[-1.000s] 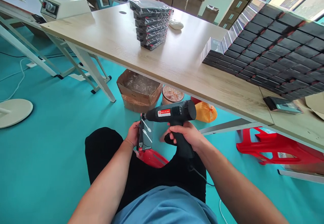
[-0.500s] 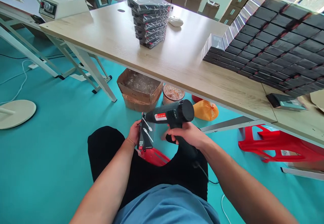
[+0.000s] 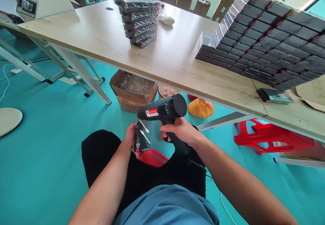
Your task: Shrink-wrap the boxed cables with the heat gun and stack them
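Note:
My right hand [image 3: 179, 130] is wrapped round the handle of a black heat gun [image 3: 162, 109] with a red and white label. Its nozzle points left, just over the top edge of a small black box [image 3: 143, 137]. White cable connectors are printed on the front of that box. Gripping the box by its left side is my left hand [image 3: 130, 135], its fingers partly hidden behind it. The box stands roughly upright above my lap. I cannot tell whether nozzle and box touch.
On the wooden table [image 3: 106, 42] stand a stack of film-wrapped packs [image 3: 139, 20] and a large wall of black boxes [image 3: 269, 38]. Underneath are a carton of clear film [image 3: 134, 99], a round bin [image 3: 166, 91] and an orange bag [image 3: 200, 108]. A red stool [image 3: 274, 138] sits at right.
The heat gun has shifted slightly left and up, its nozzle still at the box's top. The head view has turned a little, sliding the table and its contents left.

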Action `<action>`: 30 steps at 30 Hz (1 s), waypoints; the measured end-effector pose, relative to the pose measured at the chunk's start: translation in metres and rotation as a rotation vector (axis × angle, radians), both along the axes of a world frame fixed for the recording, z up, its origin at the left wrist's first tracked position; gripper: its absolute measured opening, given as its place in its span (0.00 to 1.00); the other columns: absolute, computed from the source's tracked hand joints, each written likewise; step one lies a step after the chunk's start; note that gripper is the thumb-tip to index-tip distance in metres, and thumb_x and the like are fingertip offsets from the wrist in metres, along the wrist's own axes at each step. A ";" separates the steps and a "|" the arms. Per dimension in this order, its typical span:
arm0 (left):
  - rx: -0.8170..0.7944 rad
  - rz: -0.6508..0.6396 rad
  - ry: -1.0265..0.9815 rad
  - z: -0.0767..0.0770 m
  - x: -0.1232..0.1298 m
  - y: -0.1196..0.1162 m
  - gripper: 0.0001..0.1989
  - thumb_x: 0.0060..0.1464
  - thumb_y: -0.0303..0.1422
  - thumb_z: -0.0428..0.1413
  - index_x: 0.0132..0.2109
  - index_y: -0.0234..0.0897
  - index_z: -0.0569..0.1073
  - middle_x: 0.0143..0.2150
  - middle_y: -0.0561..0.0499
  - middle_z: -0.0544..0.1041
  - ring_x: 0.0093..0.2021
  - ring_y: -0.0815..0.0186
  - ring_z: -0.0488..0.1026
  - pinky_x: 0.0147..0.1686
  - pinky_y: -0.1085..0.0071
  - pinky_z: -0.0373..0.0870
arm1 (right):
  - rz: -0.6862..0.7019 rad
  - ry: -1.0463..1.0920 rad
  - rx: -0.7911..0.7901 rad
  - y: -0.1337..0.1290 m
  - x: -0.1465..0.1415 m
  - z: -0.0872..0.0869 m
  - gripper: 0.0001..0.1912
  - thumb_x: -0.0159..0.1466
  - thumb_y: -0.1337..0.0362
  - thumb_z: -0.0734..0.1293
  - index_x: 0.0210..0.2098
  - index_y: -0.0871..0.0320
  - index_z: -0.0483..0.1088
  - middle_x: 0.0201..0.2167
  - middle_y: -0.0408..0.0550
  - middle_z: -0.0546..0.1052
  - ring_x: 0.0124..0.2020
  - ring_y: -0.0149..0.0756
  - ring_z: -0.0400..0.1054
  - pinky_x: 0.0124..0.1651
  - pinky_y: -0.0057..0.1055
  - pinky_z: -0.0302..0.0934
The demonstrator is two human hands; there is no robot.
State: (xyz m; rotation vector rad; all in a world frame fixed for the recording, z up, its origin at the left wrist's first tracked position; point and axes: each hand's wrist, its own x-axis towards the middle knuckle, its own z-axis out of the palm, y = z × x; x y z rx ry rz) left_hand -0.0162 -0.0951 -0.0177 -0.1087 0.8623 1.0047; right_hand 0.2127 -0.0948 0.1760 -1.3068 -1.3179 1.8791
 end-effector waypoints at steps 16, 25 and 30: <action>0.035 0.041 -0.046 0.014 0.002 0.004 0.25 0.57 0.41 0.52 0.54 0.28 0.78 0.39 0.37 0.84 0.39 0.46 0.83 0.42 0.51 0.79 | 0.216 -0.108 -0.198 -0.030 0.058 -0.014 0.07 0.56 0.63 0.74 0.32 0.60 0.76 0.21 0.43 0.76 0.22 0.34 0.68 0.25 0.30 0.65; 0.064 0.174 0.002 0.015 -0.003 0.006 0.26 0.61 0.45 0.49 0.53 0.29 0.77 0.40 0.38 0.83 0.40 0.49 0.82 0.43 0.52 0.79 | 0.182 -0.019 -0.306 -0.055 0.059 -0.024 0.11 0.53 0.61 0.76 0.33 0.61 0.78 0.24 0.46 0.76 0.24 0.35 0.69 0.25 0.31 0.65; -0.131 0.357 0.106 -0.002 -0.013 0.010 0.21 0.64 0.45 0.47 0.48 0.34 0.75 0.37 0.41 0.81 0.36 0.52 0.81 0.39 0.55 0.79 | -0.236 0.047 -0.214 -0.060 0.048 -0.026 0.17 0.54 0.57 0.77 0.40 0.59 0.78 0.31 0.47 0.79 0.27 0.34 0.70 0.26 0.30 0.65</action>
